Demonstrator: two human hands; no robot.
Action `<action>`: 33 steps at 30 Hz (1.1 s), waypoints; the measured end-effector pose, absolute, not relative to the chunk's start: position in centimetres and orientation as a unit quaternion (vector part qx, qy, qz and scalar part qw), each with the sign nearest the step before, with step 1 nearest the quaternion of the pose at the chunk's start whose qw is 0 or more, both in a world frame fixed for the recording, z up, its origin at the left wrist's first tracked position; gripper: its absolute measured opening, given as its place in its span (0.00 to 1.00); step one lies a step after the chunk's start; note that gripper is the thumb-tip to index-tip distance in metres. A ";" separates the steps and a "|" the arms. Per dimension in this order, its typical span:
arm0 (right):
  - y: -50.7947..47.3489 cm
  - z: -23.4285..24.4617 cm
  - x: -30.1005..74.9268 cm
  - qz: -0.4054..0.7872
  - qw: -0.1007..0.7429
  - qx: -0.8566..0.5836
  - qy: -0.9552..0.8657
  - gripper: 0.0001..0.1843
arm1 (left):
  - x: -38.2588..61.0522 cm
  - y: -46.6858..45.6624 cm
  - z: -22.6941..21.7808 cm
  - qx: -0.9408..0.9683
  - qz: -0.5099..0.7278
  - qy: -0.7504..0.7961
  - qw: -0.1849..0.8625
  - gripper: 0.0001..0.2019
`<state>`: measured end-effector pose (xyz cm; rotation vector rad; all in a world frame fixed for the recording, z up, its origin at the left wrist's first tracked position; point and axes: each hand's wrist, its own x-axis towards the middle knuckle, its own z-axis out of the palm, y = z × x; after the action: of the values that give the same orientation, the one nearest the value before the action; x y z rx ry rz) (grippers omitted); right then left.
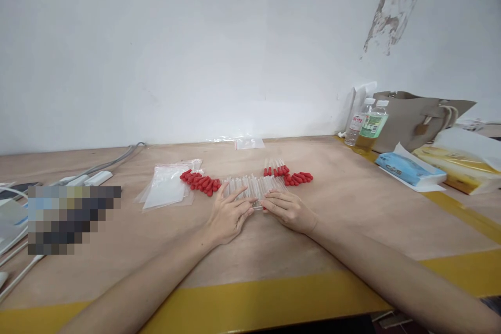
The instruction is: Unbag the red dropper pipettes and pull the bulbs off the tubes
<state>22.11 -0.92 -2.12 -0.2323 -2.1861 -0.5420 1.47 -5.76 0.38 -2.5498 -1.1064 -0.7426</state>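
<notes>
A row of clear glass dropper tubes [254, 186] lies on the wooden table [352, 209], with red rubber bulbs in a pile at the left [200, 182] and more at the right [297, 177]. My left hand [229, 216] lies flat, fingers stretched out, its fingertips on the near ends of the tubes. My right hand [287, 211] rests beside it, fingers together and extended, touching the same tube ends. Neither hand grips anything that I can see.
Clear zip bags [166, 188] lie left of the bulbs, another [249, 143] by the wall. Cables [105, 167] and a blurred patch sit far left. Two bottles [370, 125], a beige bag [418, 117], tissue packs [409, 169] stand right. Yellow tape [274, 300] marks the near edge.
</notes>
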 end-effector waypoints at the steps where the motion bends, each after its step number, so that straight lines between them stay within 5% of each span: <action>1: -0.8 -2.1 22.3 -0.221 0.424 -0.096 -0.873 0.10 | 1.3 -5.7 0.3 -0.877 -0.257 -0.382 0.134 0.11; 12: 3.5 0.3 28.5 -0.072 0.512 -0.473 -0.713 0.13 | -1.7 -2.9 0.6 -0.749 -0.337 -0.562 0.099 0.13; 20: 6.3 -0.9 31.1 0.098 0.489 -0.580 -0.645 0.14 | 0.7 -0.2 0.7 -0.810 -0.289 -0.488 0.150 0.16; 33: 7.7 -2.2 32.3 0.128 0.459 -0.593 -0.649 0.15 | 3.6 -0.6 -0.2 -0.865 -0.217 -0.430 0.144 0.18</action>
<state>32.28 7.74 -2.19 -1.4607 -1.5982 0.3162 3.58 -0.58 -0.21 -2.4926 -1.2384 -0.6247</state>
